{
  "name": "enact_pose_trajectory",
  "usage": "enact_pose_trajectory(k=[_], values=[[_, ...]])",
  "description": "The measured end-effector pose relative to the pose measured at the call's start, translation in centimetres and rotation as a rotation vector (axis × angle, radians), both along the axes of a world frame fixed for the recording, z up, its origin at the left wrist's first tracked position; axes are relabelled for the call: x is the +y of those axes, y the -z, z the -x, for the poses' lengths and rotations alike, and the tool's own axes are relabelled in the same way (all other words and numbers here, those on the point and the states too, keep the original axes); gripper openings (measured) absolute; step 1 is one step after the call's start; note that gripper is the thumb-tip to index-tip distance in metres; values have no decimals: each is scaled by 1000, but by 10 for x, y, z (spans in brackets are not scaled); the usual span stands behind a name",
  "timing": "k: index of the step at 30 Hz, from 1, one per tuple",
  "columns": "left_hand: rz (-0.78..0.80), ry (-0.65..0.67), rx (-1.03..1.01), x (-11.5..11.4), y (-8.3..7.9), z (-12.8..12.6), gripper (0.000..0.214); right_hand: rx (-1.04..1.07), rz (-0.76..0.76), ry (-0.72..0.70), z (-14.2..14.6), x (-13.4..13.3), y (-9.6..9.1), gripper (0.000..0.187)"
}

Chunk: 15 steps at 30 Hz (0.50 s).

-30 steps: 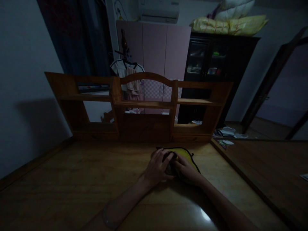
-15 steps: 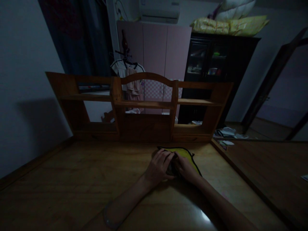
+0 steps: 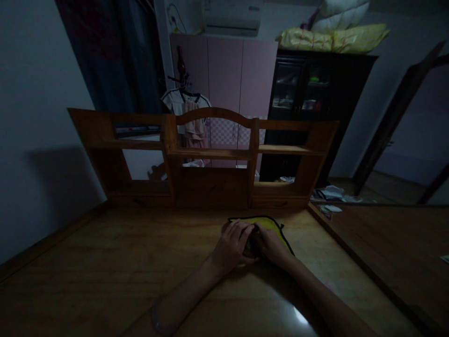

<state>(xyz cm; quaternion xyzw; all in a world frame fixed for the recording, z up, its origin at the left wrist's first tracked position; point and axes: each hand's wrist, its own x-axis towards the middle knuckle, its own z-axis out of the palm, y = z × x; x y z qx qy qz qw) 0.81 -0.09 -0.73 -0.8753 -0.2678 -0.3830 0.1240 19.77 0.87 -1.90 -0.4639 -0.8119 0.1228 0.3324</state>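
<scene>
A yellow cloth with a dark edge (image 3: 271,225) lies on the wooden desk (image 3: 122,262), a little right of centre, just in front of the shelf unit. My left hand (image 3: 232,245) rests on the cloth's left part, fingers curled down onto it. My right hand (image 3: 271,244) sits close beside it on the cloth, fingers bent and pressed against the left hand. A small dark thing shows between the two hands; I cannot make out what it is. The room is dim.
A low wooden shelf unit (image 3: 210,154) with an arched middle stands along the desk's far edge. Beyond it are a pink wardrobe (image 3: 231,75), clothes on a hanger (image 3: 187,112) and a dark glass-door cabinet (image 3: 308,93). A second wooden surface (image 3: 386,248) adjoins on the right.
Both hands have drawn closer together over the cloth, and less of the yellow shows between them. The arms have barely shifted.
</scene>
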Motion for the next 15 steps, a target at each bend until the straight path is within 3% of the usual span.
enact_pose_trajectory(k=[7, 15], values=[[17, 7, -13, -1, -2, -1, 80, -27, 56, 0, -2, 2, 0, 31], [18, 14, 10, 0, -2, -1, 82, -141, 3, 64, -3, 2, 0, 32]])
